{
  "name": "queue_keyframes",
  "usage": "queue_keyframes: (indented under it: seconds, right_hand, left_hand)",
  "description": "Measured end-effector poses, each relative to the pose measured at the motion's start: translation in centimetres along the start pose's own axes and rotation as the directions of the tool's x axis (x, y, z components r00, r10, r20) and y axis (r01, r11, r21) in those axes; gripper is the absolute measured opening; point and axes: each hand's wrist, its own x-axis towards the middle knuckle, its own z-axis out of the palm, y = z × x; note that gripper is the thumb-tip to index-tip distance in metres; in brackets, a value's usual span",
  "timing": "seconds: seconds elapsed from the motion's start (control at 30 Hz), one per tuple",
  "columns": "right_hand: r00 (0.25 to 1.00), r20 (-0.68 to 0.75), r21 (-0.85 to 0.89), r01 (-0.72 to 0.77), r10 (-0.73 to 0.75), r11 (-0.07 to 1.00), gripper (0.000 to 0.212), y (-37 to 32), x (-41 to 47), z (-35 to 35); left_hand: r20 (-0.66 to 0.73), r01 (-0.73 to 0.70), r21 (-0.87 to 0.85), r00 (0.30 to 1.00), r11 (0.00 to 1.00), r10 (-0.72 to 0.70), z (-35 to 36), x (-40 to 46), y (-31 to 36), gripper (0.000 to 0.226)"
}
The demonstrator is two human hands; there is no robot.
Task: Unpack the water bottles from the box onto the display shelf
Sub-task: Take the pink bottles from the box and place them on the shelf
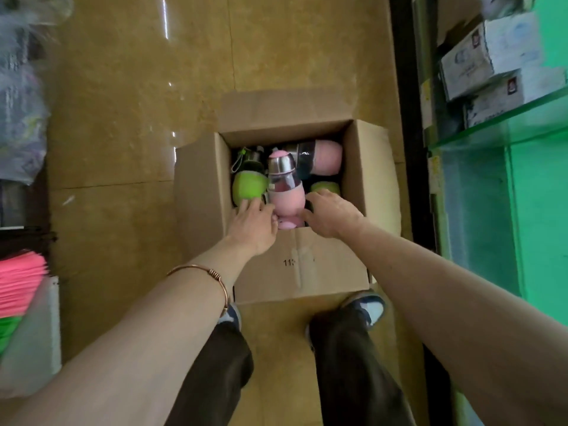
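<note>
Both hands are reaching into the box (307,259); left hand (252,224) and right hand (330,215) are loosely cupping the pink bottle (285,192) at 12 o'clock; glass looks slippery and fragile, so I'd be gripping its soft sleeve.

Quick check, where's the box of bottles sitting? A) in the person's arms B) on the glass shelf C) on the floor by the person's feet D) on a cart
C: the cardboard box rests on the tiled floor just ahead of the shoes, with both hands reaching into it.
</note>
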Motion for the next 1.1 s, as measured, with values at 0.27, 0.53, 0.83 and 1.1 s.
queue_keyframes:
  seconds: [0.27, 0.53, 0.83, 1.1]
  right_hand:
    - [0.995, 0.096, -0.085, 0.004, 0.004, 0.996, 0.058, -0.2, -0.2, 2.6]
    - [0.995, 0.077, -0.112, 0.078, -0.07, 0.991, 0.038, 2.4, 0.1, 5.9]
    - [0.997, 0.031, 0.085, 0.071, -0.074, 0.994, 0.036, 1.9, -7.4, 2.9]
    - [0.909, 0.416, -0.068, 0.045, -0.012, 0.997, 0.042, 1.4, -10.3, 6.4]
  left_hand:
    - [0.354, 0.023, 0.033, 0.934, 0.999, -0.034, 2.3, -1.6, -1.0, 0.072]
    - [-0.029, 0.065, 0.054, 0.998, 0.996, -0.064, 4.2, -0.7, -0.3, 0.05]
    - [0.089, 0.121, -0.179, 0.99, 0.976, -0.106, 1.0, -6.1, 1.2, 0.039]
    - [0.543, 0.178, -0.153, 0.837, 0.972, -0.068, 4.7, -9.6, 3.1, 0.064]
